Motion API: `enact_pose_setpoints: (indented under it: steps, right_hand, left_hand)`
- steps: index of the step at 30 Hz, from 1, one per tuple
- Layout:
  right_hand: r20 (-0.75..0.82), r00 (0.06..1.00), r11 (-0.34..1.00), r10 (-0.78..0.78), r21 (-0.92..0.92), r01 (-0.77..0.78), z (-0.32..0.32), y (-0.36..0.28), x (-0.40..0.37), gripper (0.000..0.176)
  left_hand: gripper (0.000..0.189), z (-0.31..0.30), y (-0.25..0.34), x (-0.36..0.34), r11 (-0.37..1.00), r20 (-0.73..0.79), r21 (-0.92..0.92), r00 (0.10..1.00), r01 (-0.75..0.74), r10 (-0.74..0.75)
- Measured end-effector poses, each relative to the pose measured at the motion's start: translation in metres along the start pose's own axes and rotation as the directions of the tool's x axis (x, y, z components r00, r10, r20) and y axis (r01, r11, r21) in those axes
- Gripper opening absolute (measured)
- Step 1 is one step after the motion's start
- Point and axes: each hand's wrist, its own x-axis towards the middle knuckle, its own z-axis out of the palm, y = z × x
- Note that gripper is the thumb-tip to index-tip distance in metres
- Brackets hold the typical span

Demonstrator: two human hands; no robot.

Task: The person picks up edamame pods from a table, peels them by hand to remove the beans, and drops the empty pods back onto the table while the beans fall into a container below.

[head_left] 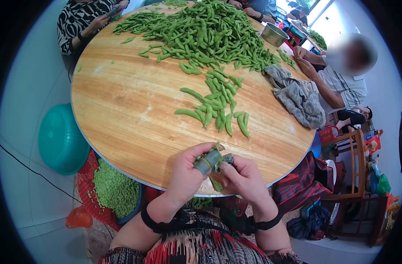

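Head view: the left hand (186,176) and right hand (247,178) curl together by the near edge, gripping a green pod (216,184) between them. Just beyond, loose pods (216,103) trail across the tabletop (126,101); farther, a grey cloth (300,101) lies right, then a big heap (205,35).

Both forearms (137,233) reach forward and lean toward each other, so that the left hand (190,171) and the right hand (248,178) are near together, with fingers bent and the right thumb (230,171) directed leftward.
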Motion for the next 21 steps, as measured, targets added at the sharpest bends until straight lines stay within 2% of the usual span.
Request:
enact_pose_setpoints:
  steps: [2, 3, 4, 6, 7, 9, 12, 14, 16, 18, 19, 20, 21]
  right_hand:
    - [0.045, 0.996, 0.931, -0.077, -0.354, 0.088, -0.008, -0.007, 0.007, 0.026]
    - [-0.004, 0.981, 0.829, -0.194, -0.535, 0.162, -0.015, -0.016, 0.014, 0.023]
    - [-0.005, 0.981, 0.830, -0.192, -0.534, 0.160, -0.020, -0.023, 0.027, 0.023]
    - [-0.003, 0.840, 0.412, -0.542, -0.873, 0.263, -0.029, -0.036, 0.052, 0.018]
    - [-0.007, 0.838, 0.412, -0.546, -0.873, 0.261, -0.032, -0.039, 0.058, 0.018]
    - [0.071, 0.910, 0.087, -0.409, -0.989, 0.116, -0.033, -0.046, 0.067, 0.020]
    - [0.068, 0.913, 0.060, -0.402, -0.993, 0.100, -0.028, -0.041, 0.066, 0.018]
    - [0.073, 0.905, 0.067, -0.420, -0.992, 0.111, -0.028, -0.039, 0.072, 0.018]
    - [0.073, 0.892, 0.070, -0.446, -0.991, 0.116, -0.029, -0.041, 0.074, 0.019]
    - [0.120, 0.903, 0.120, -0.413, -0.975, 0.185, -0.028, -0.043, 0.074, 0.021]
    - [0.121, 0.902, 0.118, -0.415, -0.975, 0.186, -0.028, -0.041, 0.071, 0.021]
    - [0.154, 0.885, 0.197, -0.439, -0.945, 0.262, -0.028, -0.038, 0.063, 0.016]
    - [0.187, 0.866, 0.271, -0.464, -0.901, 0.340, -0.027, -0.034, 0.057, 0.015]
  left_hand:
    - [0.022, -0.006, -0.005, 0.000, 0.971, 0.015, -0.223, 0.997, 0.082, -0.081]
    - [0.022, -0.009, -0.007, 0.000, 0.971, 0.014, -0.224, 0.996, 0.084, -0.082]
    - [0.022, -0.012, -0.009, 0.001, 0.972, 0.035, -0.213, 0.995, 0.095, -0.090]
    - [0.021, -0.013, -0.009, 0.001, 0.974, 0.063, -0.200, 0.993, 0.110, -0.099]
    - [0.020, -0.014, -0.008, 0.001, 0.971, 0.052, -0.214, 0.994, 0.106, -0.097]
    - [0.019, -0.012, -0.006, 0.002, 0.969, 0.040, -0.227, 0.995, 0.095, -0.088]
    - [0.017, -0.003, 0.000, -0.001, 0.968, -0.036, -0.202, 0.987, 0.148, -0.158]
    - [0.017, 0.001, 0.004, 0.000, 0.994, 0.047, -0.024, 0.994, 0.103, -0.102]
    - [0.019, 0.001, 0.002, -0.002, 0.993, 0.111, -0.003, 0.987, 0.114, -0.113]
    - [0.021, -0.003, 0.006, -0.005, 0.992, 0.167, 0.018, 0.978, 0.122, -0.123]
    - [0.024, -0.004, 0.012, -0.007, 0.986, 0.270, 0.134, 0.953, 0.103, -0.136]
    - [0.027, -0.005, 0.015, -0.009, 0.968, 0.365, 0.243, 0.918, 0.069, -0.157]
    - [0.027, -0.005, 0.016, -0.009, 0.969, 0.361, 0.240, 0.920, 0.064, -0.151]
